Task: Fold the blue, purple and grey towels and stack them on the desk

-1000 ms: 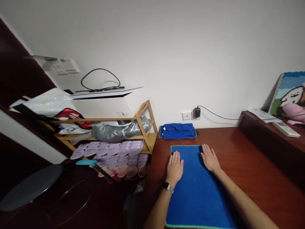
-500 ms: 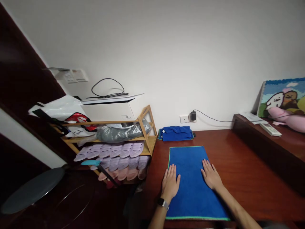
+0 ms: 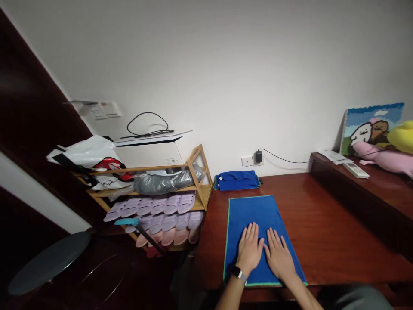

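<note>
A blue towel (image 3: 250, 213) with a green edge lies spread flat on the reddish-brown wooden desk (image 3: 325, 228). My left hand (image 3: 251, 252), with a watch (image 3: 239, 274) on its wrist, rests palm down on the towel's lower middle, fingers stretched out. Close beside it on the right, my right hand (image 3: 279, 254) also lies flat on the cloth. The two thumbs almost meet. Neither hand grips anything. Behind the towel, against the wall, sits a folded pile of blue cloths (image 3: 238, 180).
Left of the desk stands a wooden rack (image 3: 201, 193) with several slippers (image 3: 158, 204) and a white box (image 3: 148, 155). A round dark stool (image 3: 48, 262) is at lower left. The raised ledge at right holds a remote (image 3: 355, 170) and a pink plush toy (image 3: 383, 157). A black charger (image 3: 258, 156) is plugged into the wall.
Both hands have moved inward from the towel's side edges to its middle, coming close together. The towel still lies flat. The camera view has shifted slightly.
</note>
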A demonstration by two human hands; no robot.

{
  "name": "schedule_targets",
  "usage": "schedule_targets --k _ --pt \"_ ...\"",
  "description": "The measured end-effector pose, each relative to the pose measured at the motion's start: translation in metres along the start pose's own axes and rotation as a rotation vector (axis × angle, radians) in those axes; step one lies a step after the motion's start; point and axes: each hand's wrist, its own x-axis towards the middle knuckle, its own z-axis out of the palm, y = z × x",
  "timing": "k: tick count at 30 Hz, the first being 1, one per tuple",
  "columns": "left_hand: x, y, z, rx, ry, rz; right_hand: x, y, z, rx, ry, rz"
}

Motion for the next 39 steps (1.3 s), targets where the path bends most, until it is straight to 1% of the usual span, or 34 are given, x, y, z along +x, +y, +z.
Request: schedule_targets --k 1,2,3,5,9,13,15,17,18,19,20,21,22,24,25,27,28,29,31,32,33,34,36,39 --pt "-0.001 0.003 0.005 0.002 -0.013 -0.01 -0.003 -0.001 0.002 0.001 0.002 -0.005" --pt "-0.003 0.001 0.007 0.01 -0.021 -0.03 -0.004 -0.001 0.002 0.004 0.006 -0.01" --pt "-0.007 -0.004 0.008 0.022 -0.026 -0.053 -0.005 0.0 0.002 0.007 0.01 -0.012" --pt "-0.018 -0.025 0.005 0.053 -0.029 -0.097 -0.003 0.002 0.0 0.011 0.014 -0.012" --pt "-0.046 -0.073 -0.011 0.112 -0.029 -0.205 -0.003 0.002 -0.001 -0.003 0.005 -0.009" --pt "-0.064 -0.117 -0.02 0.162 -0.002 -0.222 -0.003 0.0 -0.004 -0.013 -0.032 0.005" --pt "-0.066 -0.14 -0.027 0.197 0.041 -0.249 0.004 0.003 -0.011 -0.008 -0.046 0.007" --pt "-0.063 -0.16 -0.036 0.217 0.07 -0.293 0.018 0.008 -0.023 -0.001 -0.044 -0.035" --pt "-0.06 -0.166 -0.042 0.214 0.079 -0.305 0.028 0.012 -0.03 0.006 -0.039 -0.074" --pt "-0.058 -0.167 -0.049 0.202 0.086 -0.308 0.04 0.016 -0.037 0.015 -0.038 -0.121" --pt "-0.056 -0.162 -0.054 0.181 0.093 -0.301 0.054 0.02 -0.043 0.026 -0.045 -0.167" --pt "-0.054 -0.152 -0.059 0.152 0.1 -0.283 0.069 0.023 -0.047 0.037 -0.059 -0.207" --pt "-0.053 -0.137 -0.061 0.117 0.105 -0.257 0.084 0.026 -0.05 0.046 -0.078 -0.236" --pt "-0.054 -0.095 -0.056 0.037 0.105 -0.19 0.113 0.028 -0.052 0.053 -0.114 -0.274" --pt "-0.056 -0.072 -0.048 -0.002 0.105 -0.149 0.127 0.028 -0.05 0.051 -0.13 -0.289" --pt "-0.062 -0.031 -0.021 -0.06 0.111 -0.084 0.149 0.027 -0.045 0.038 -0.168 -0.307" --pt "-0.065 -0.016 -0.004 -0.072 0.137 -0.069 0.157 0.026 -0.042 0.029 -0.187 -0.309" --pt "-0.068 -0.005 0.014 -0.072 0.159 -0.038 0.164 0.026 -0.039 0.019 -0.204 -0.306" --pt "-0.073 0.005 0.045 -0.05 0.186 0.023 0.172 0.03 -0.033 -0.006 -0.215 -0.282" --pt "-0.074 0.005 0.056 -0.034 0.189 0.049 0.173 0.035 -0.032 -0.021 -0.206 -0.256" --pt "-0.075 0.005 0.063 -0.02 0.19 0.067 0.173 0.042 -0.03 -0.038 -0.19 -0.218" --pt "-0.074 0.004 0.067 -0.012 0.189 0.076 0.172 0.051 -0.03 -0.056 -0.172 -0.168" --pt "-0.068 0.006 0.062 -0.021 0.187 0.074 0.166 0.077 -0.031 -0.094 -0.148 -0.039" --pt "-0.048 0.02 0.042 -0.074 0.141 0.073 0.148 0.131 -0.037 -0.151 -0.127 0.157"
